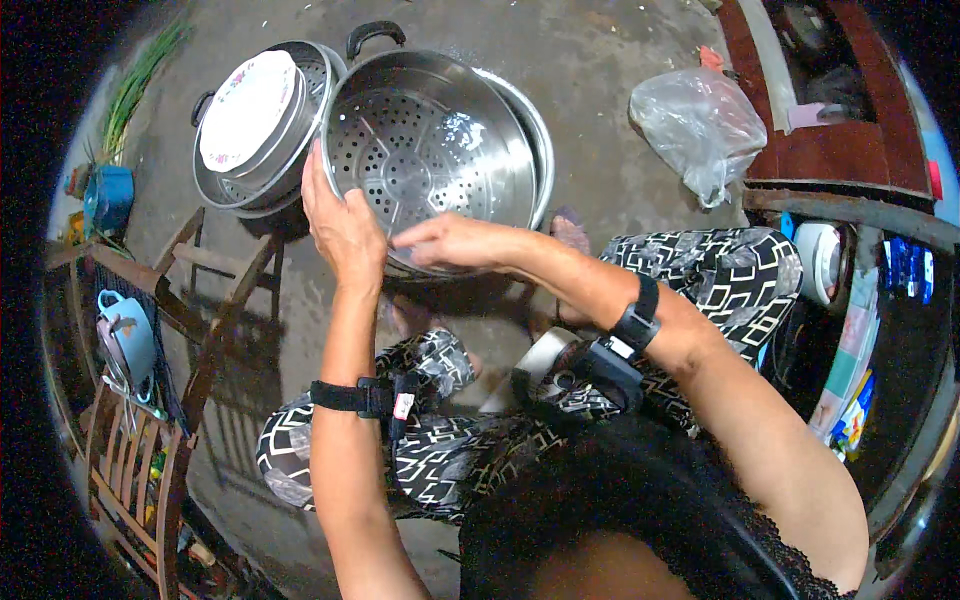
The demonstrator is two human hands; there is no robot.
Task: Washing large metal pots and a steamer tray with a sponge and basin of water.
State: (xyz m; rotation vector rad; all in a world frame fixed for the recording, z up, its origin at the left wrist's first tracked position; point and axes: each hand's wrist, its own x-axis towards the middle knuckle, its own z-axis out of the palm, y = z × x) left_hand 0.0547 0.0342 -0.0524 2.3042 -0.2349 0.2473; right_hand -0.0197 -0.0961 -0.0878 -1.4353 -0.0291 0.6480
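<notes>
A stainless-steel steamer basket [435, 161] with a perforated bottom is tilted so its inside faces me. Behind its right side shows the pale rim of a metal basin [546, 150]. My left hand [341, 232] holds the basket at its left rim, fingers along the outside and thumb at the edge. Across the near rim reaches my right hand [457, 241], blurred at the fingers; whether it grips anything is unclear. To the left, a second steamer pot [225, 196] bears a stack topped by a white plate [247, 112] with a floral rim.
A clear plastic bag [701, 127] lies on the concrete floor [592, 37] at right. Wooden chairs [142, 480] stand at left, with a light blue cup-like container [133, 341]. A blue pot [111, 196] stands beneath green stalks [146, 82]. Shelving [847, 199] lines the right side.
</notes>
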